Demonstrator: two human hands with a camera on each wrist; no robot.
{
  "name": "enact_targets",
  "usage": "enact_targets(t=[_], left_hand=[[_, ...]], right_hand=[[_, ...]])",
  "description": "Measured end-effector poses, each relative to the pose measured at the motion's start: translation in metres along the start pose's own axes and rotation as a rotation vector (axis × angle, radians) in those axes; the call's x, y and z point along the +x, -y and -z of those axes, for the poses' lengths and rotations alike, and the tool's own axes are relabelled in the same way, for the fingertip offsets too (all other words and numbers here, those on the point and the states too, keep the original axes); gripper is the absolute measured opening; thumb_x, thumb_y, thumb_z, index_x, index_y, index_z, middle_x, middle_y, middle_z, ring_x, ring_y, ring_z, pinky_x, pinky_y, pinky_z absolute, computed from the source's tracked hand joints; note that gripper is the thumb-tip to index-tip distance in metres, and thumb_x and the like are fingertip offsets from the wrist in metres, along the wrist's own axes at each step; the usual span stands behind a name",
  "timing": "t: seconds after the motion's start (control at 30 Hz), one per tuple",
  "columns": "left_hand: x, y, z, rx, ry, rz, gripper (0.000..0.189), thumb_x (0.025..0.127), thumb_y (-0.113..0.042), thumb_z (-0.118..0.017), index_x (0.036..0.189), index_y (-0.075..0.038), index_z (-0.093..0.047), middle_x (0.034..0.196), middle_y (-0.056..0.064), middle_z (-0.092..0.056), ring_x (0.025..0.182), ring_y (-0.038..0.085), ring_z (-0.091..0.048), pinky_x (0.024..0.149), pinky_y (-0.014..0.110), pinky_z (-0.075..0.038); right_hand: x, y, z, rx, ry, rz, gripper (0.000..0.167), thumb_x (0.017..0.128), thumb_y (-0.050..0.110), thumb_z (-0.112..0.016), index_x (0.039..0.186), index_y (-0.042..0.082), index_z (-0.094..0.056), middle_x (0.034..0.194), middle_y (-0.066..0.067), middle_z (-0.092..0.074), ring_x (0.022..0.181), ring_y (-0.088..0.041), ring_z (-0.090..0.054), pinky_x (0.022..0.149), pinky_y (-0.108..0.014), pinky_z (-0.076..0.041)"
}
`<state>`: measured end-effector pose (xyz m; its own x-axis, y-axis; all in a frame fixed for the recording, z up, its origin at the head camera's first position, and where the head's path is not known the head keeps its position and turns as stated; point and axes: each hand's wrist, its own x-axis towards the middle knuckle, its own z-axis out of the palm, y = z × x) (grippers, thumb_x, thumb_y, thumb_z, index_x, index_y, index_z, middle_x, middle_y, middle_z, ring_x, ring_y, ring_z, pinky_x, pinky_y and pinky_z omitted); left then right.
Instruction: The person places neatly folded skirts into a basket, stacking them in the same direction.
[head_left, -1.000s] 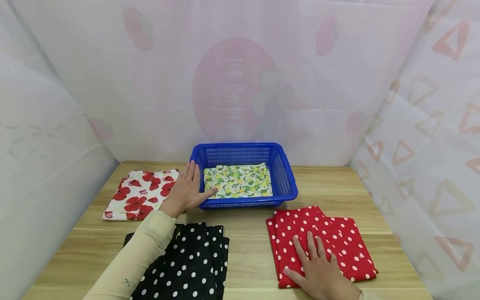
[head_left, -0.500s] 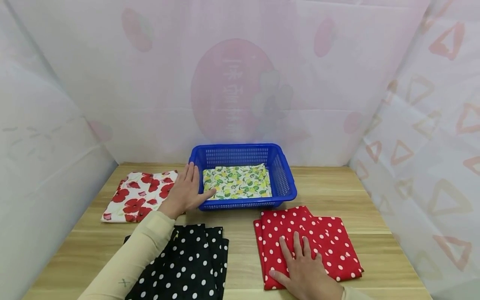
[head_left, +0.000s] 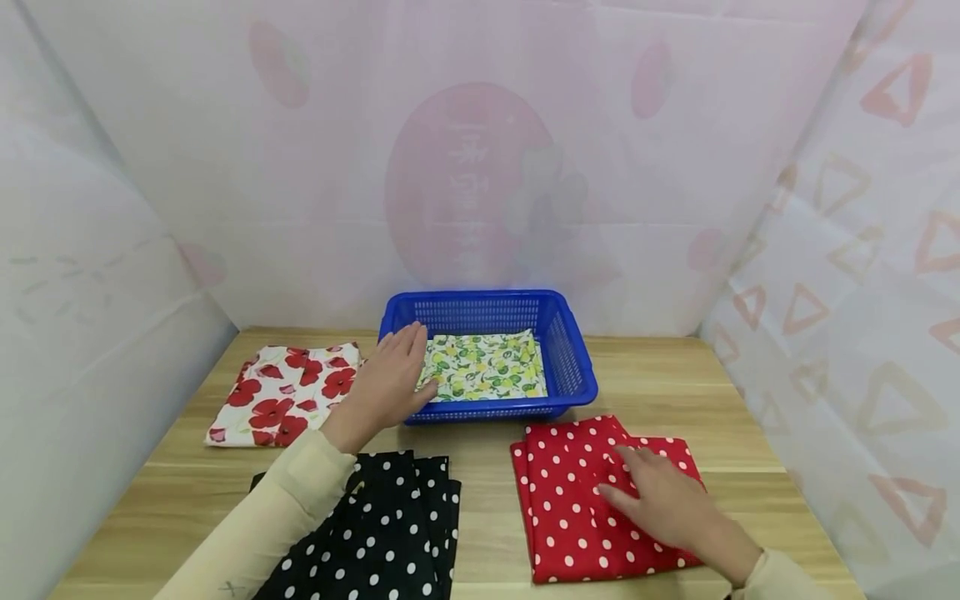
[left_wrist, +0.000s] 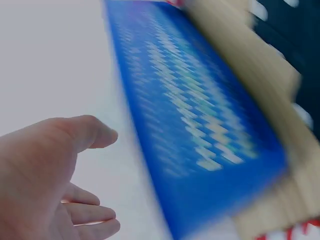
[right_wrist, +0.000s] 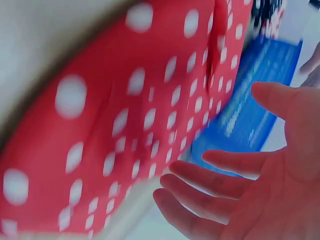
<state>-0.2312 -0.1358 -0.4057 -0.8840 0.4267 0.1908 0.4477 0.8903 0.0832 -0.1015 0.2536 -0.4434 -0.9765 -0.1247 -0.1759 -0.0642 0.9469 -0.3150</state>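
Observation:
My left hand (head_left: 386, 379) overlaps the left end of the blue plastic basket (head_left: 577, 358), fingers extended and thumb apart, holding nothing. A folded cloth with a lemon print (head_left: 487, 367) lies inside the basket. In the left wrist view the thumb and fingers stand beside the blurred basket (left_wrist: 220, 195). Over the folded red cloth with white dots (head_left: 570, 508) is my right hand (head_left: 667, 500), its fingers spread loosely and nothing in them. The right wrist view shows that hand (right_wrist: 240, 185) with parted fingers above the red cloth (right_wrist: 150, 100).
At front left lies a folded black cloth with white dots (head_left: 390, 525), partly under the left sleeve in view. Behind it sits a folded white cloth with red flowers (head_left: 273, 396). The wooden table (head_left: 660, 375) ends at printed curtain walls (head_left: 480, 167) on three sides.
The red dotted cloth slid a little left under my right hand, which then rose off it and shifted right. My left hand moved slightly right, further over the basket.

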Motion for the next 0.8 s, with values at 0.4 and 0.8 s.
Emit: enact_targets(t=[0.4, 0.8], left_hand=[[-0.023, -0.072, 0.035, -0.487, 0.034, -0.171, 0.063, 0.105, -0.035, -0.063, 0.153, 0.003, -0.049, 0.152, 0.02, -0.06, 0.142, 0.034, -0.058, 0.118, 0.05, -0.049], [-0.033, -0.101, -0.036, -0.899, 0.441, 0.038, 0.054, 0.1, -0.034, -0.067, 0.136, 0.006, -0.062, 0.125, 0.016, -0.073, 0.112, 0.026, -0.071, 0.097, 0.045, -0.063]], right_hand=[[0.015, -0.083, 0.04, -0.013, 0.001, -0.133, 0.087, 0.096, 0.057, -0.069, 0.131, -0.022, -0.055, 0.111, -0.032, -0.071, 0.099, -0.043, -0.071, 0.085, -0.059, -0.062], [0.015, -0.112, 0.033, 0.067, 0.092, -0.224, 0.077, 0.094, 0.063, -0.067, 0.103, -0.013, -0.063, 0.088, -0.017, -0.066, 0.081, -0.026, -0.06, 0.067, -0.037, -0.051]])
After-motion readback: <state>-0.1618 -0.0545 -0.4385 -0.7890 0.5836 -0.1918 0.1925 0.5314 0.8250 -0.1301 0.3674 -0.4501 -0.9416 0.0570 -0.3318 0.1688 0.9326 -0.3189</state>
